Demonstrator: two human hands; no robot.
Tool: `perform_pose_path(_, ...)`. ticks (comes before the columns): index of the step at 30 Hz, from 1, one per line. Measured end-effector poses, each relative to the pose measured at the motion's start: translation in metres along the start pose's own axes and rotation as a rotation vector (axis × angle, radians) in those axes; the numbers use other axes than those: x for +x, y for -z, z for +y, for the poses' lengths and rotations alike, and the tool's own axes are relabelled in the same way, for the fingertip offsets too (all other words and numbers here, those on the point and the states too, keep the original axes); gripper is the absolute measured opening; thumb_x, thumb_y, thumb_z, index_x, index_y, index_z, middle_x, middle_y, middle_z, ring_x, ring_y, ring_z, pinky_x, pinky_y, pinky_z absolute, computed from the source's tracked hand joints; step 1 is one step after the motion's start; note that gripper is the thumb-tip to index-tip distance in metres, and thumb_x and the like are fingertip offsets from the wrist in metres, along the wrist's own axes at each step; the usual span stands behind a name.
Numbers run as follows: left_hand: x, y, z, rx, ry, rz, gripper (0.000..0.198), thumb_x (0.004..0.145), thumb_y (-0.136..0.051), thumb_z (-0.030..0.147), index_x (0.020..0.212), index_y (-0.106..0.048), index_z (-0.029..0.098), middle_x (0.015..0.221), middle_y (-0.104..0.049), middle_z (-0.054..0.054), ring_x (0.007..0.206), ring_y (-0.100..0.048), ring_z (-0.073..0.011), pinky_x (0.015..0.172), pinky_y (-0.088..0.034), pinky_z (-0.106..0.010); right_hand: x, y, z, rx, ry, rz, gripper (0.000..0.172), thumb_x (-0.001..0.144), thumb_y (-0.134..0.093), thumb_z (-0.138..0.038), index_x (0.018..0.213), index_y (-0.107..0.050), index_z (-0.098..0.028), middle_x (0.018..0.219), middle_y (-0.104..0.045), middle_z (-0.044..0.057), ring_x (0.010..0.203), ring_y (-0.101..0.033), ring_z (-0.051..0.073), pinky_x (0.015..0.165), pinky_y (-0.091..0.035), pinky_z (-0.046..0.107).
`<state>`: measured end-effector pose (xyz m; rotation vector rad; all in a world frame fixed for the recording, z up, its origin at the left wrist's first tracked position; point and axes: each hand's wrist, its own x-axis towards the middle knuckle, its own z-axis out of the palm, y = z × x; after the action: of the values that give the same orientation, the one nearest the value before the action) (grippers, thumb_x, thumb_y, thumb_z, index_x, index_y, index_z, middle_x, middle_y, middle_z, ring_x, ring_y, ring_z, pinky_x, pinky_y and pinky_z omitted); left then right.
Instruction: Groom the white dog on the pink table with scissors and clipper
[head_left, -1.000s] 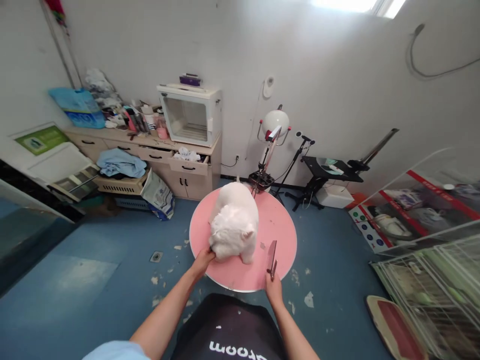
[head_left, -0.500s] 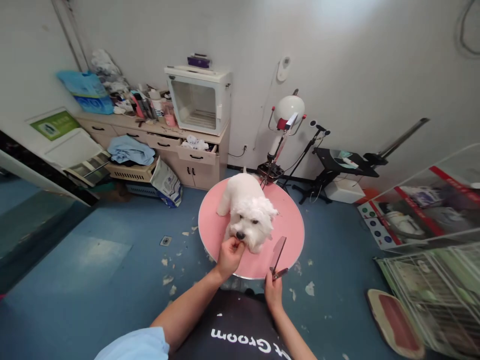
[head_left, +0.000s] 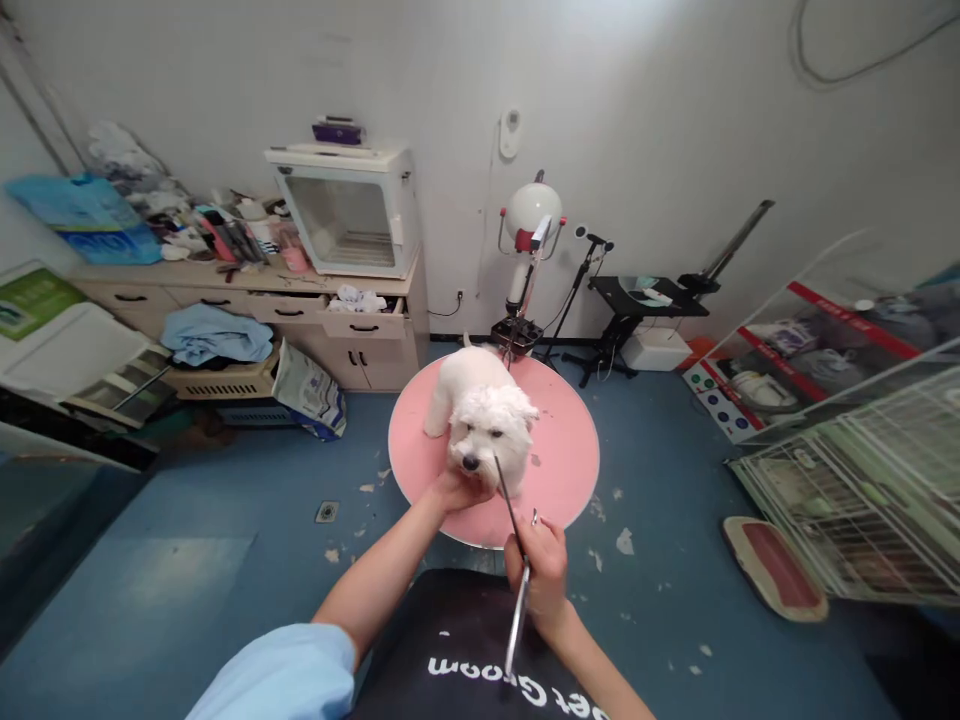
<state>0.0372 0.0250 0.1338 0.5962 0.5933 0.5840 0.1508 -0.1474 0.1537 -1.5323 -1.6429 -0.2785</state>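
A fluffy white dog (head_left: 491, 425) stands on a round pink grooming table (head_left: 566, 440), its face towards me. My left hand (head_left: 461, 492) is cupped under the dog's chin, and its fingers are partly hidden by the fur. In front of the dog's chest, my right hand (head_left: 541, 570) is closed on two slim metal tools. One looks like a comb (head_left: 508, 500) seen edge-on, its tip close to the dog's cheek. The other, apparently scissors (head_left: 517, 625), slants down towards my dark apron, with a small ring showing by the fingers.
A white lamp-like dryer on a stand (head_left: 532, 215) rises behind the table. A cabinet (head_left: 390, 355) carries a glass-fronted box (head_left: 345, 210) and grooming bottles. Wire cages (head_left: 862, 490) stand at right. Tufts of fur (head_left: 625, 541) lie on the blue floor.
My left hand has shifted from the front of the dog's muzzle to beneath its chin. The right hand has risen inward, bringing the comb-like tool near the face. The view has turned right.
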Motion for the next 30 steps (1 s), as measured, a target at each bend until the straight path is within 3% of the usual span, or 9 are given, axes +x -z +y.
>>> perform_pose_path(4,0.012,-0.017,-0.001,-0.205,0.059,-0.099,0.06,0.092,-0.034,0.068,0.099,-0.065,0.017,0.093,-0.069,-0.011,0.087,-0.064,-0.026,0.068,-0.054,-0.036,0.003,-0.011,-0.003,-0.151,-0.048,-0.024,0.043,0.089,-0.045,-0.009,0.127,-0.064,-0.016,0.063,-0.061,-0.001,0.058,-0.055,0.013,0.077,-0.047,0.032)
perform_pose_path(9,0.005,-0.033,-0.004,-0.51,0.131,-0.298,0.056,0.091,-0.047,0.063,0.126,-0.057,0.021,0.12,-0.064,-0.01,0.095,-0.062,-0.0246,0.065,-0.053,-0.031,-0.014,0.012,0.005,-0.234,-0.255,0.022,0.035,0.092,-0.048,-0.016,0.12,-0.067,-0.013,0.073,-0.068,0.005,0.066,-0.058,0.017,0.068,-0.046,0.03)
perform_pose_path(13,0.004,-0.041,-0.007,-0.542,0.171,-0.268,0.059,0.087,-0.051,0.062,0.122,-0.059,0.016,0.112,-0.065,-0.013,0.088,-0.061,-0.0247,0.058,-0.051,-0.029,-0.016,0.026,-0.009,-0.212,-0.329,0.039,0.035,0.093,-0.047,-0.015,0.121,-0.067,-0.013,0.07,-0.064,0.003,0.065,-0.056,0.017,0.067,-0.045,0.03)
perform_pose_path(17,0.006,-0.042,-0.012,-0.525,0.181,-0.169,0.056,0.082,-0.059,0.06,0.116,-0.06,0.016,0.104,-0.065,-0.013,0.086,-0.06,-0.0254,0.057,-0.05,-0.031,-0.006,0.015,-0.027,-0.205,-0.264,0.074,0.037,0.091,-0.046,-0.013,0.123,-0.066,-0.015,0.069,-0.064,0.003,0.065,-0.056,0.017,0.067,-0.046,0.031)
perform_pose_path(20,0.004,-0.042,-0.013,-0.516,0.181,-0.103,0.049,0.08,-0.063,0.056,0.109,-0.061,0.017,0.099,-0.065,-0.012,0.083,-0.061,-0.0243,0.061,-0.052,-0.033,-0.002,0.01,-0.024,-0.234,-0.228,0.025,0.037,0.091,-0.045,-0.014,0.12,-0.068,-0.015,0.074,-0.069,0.006,0.066,-0.059,0.018,0.069,-0.047,0.032)
perform_pose_path(23,0.002,-0.04,-0.01,-0.519,0.165,-0.144,0.045,0.086,-0.058,0.055,0.113,-0.061,0.019,0.107,-0.065,-0.01,0.089,-0.061,-0.0249,0.066,-0.052,-0.034,-0.01,0.028,-0.002,-0.295,-0.399,0.011,0.035,0.092,-0.044,-0.024,0.111,-0.073,-0.013,0.068,-0.067,0.006,0.063,-0.059,0.018,0.066,-0.046,0.03)
perform_pose_path(27,0.003,-0.03,-0.004,-0.501,0.158,-0.041,0.036,0.094,-0.047,0.049,0.111,-0.062,0.021,0.111,-0.066,-0.009,0.097,-0.06,-0.0276,0.071,-0.052,-0.038,-0.02,0.07,0.019,-0.404,-0.794,0.234,0.035,0.09,-0.047,-0.03,0.095,-0.076,-0.012,0.07,-0.069,0.009,0.064,-0.061,0.02,0.062,-0.045,0.028)
perform_pose_path(28,0.004,-0.027,-0.004,-0.487,0.158,-0.015,0.034,0.094,-0.047,0.047,0.109,-0.063,0.021,0.11,-0.067,-0.009,0.098,-0.06,-0.0283,0.071,-0.051,-0.038,-0.019,0.075,0.016,-0.404,-0.818,0.264,0.034,0.089,-0.048,-0.03,0.095,-0.075,-0.012,0.073,-0.07,0.01,0.066,-0.062,0.021,0.063,-0.046,0.028)
perform_pose_path(30,0.006,-0.024,-0.004,-0.48,0.158,-0.017,0.034,0.092,-0.049,0.046,0.108,-0.064,0.021,0.11,-0.068,-0.01,0.098,-0.06,-0.0292,0.071,-0.052,-0.04,-0.013,0.07,0.002,-0.324,-0.725,0.221,0.031,0.09,-0.049,-0.029,0.098,-0.074,-0.013,0.074,-0.069,0.009,0.068,-0.062,0.02,0.065,-0.047,0.028)
